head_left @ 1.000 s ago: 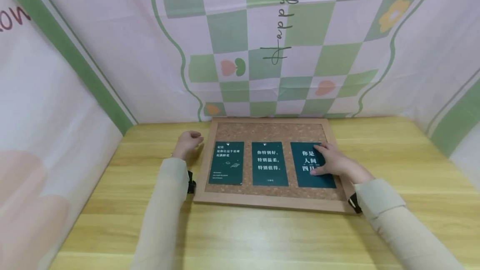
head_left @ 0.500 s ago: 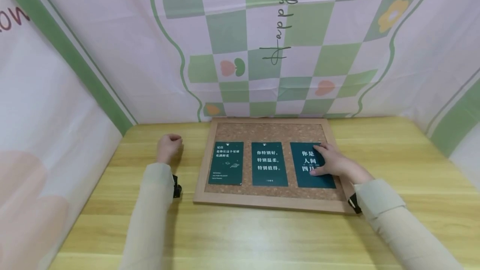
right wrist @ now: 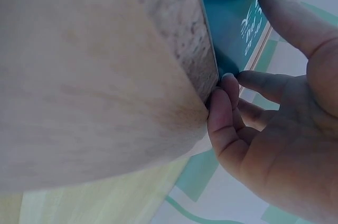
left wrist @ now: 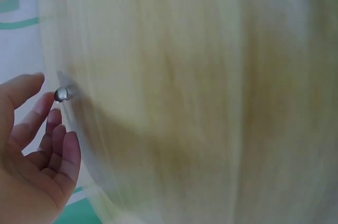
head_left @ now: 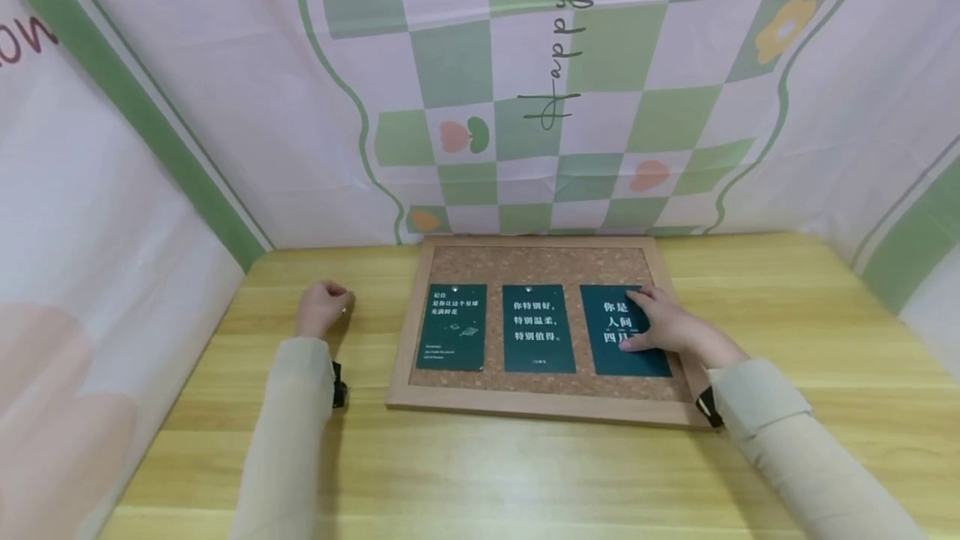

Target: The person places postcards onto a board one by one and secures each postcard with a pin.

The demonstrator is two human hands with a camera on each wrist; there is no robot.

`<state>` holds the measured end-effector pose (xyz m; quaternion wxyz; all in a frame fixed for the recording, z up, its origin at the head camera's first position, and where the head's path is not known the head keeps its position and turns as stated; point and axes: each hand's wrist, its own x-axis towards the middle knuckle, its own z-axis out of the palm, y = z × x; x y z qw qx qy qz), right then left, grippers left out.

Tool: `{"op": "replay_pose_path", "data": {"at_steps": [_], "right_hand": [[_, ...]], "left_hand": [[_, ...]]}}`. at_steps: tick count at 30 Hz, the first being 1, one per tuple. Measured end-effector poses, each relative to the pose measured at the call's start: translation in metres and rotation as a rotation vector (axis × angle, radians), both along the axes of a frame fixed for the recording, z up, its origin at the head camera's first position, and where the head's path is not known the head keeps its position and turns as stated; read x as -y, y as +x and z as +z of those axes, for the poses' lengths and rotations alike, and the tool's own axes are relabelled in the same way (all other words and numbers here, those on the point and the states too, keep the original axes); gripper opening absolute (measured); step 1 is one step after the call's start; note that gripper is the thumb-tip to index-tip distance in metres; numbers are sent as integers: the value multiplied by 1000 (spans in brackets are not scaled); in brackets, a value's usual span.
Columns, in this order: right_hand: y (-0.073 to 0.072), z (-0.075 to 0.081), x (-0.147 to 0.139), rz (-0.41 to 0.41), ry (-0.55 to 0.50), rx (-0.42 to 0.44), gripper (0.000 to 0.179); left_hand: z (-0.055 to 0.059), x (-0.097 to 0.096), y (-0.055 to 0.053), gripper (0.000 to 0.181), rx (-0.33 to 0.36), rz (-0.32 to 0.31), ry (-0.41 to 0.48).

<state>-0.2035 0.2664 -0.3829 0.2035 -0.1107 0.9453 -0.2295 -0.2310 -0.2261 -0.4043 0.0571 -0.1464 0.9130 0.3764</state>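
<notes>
A cork board [head_left: 540,265] with a wooden frame lies on the table. Three dark green cards printed in white sit on it in a row: a left card [head_left: 453,340], a middle card [head_left: 536,352] and a right card [head_left: 603,357]. My right hand [head_left: 678,330] rests on the right card, thumb and fingers spread over its right side. Left of the board, my left hand [head_left: 318,309] is over the table. In the left wrist view a small shiny pushpin [left wrist: 62,94] is at the tips of its thumb and index finger.
The left and middle cards each have a small shiny pin at the top. Behind the wooden table [head_left: 465,482] hangs a cloth [head_left: 525,182] with green and white checks, and the board's far edge is close to it. Another printed cloth [head_left: 97,232] hangs at the left.
My left hand has moved left, away from the board's left edge, and a little nearer to me. The right hand stays on the right card, and the cards have not moved.
</notes>
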Motion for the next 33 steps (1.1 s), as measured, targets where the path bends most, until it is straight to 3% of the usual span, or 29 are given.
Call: {"op": "replay_pose_path", "data": {"at_steps": [16,33], "right_hand": [[1,-2,-1,-4,0,-12,100],[1,0,1,1,11,-24,100]], "left_hand": [[0,11,2,45,126,-84,-43],[2,18,2,37,113,-158,-72]]}}
